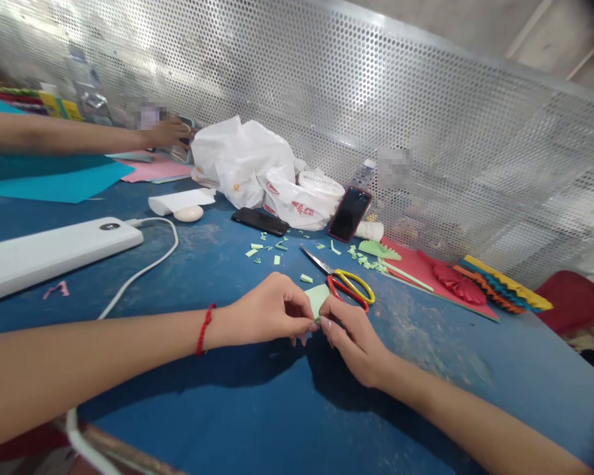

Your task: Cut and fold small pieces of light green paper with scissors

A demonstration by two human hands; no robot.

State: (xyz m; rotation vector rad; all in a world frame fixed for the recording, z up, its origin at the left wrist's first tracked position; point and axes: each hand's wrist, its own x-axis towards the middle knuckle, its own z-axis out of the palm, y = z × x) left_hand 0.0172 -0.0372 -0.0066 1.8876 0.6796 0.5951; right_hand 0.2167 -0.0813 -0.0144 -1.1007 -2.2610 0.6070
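Note:
Between both hands, just over the blue table [218, 422], is a small piece of light green paper [319, 298]. My left hand [270, 309], with a red cord bracelet on the wrist, pinches its near edge between thumb and forefinger. Close beside it, my right hand [354, 336] pinches the same edge, fingertips nearly touching the left ones. The fingers hide part of the paper. Just beyond my right hand lie scissors [334, 274] with one red and one yellow handle, blades apart. Light green paper scraps [277, 260] are scattered behind the hands.
A white power strip [59, 254] with its cable [133, 274] lies left. Behind are a black phone [260, 221], a propped phone [350, 214] and white plastic bags [242, 158]. Folded colored paper [505, 284] lies right. Another person's arm [69, 132] reaches in over blue paper [54, 178].

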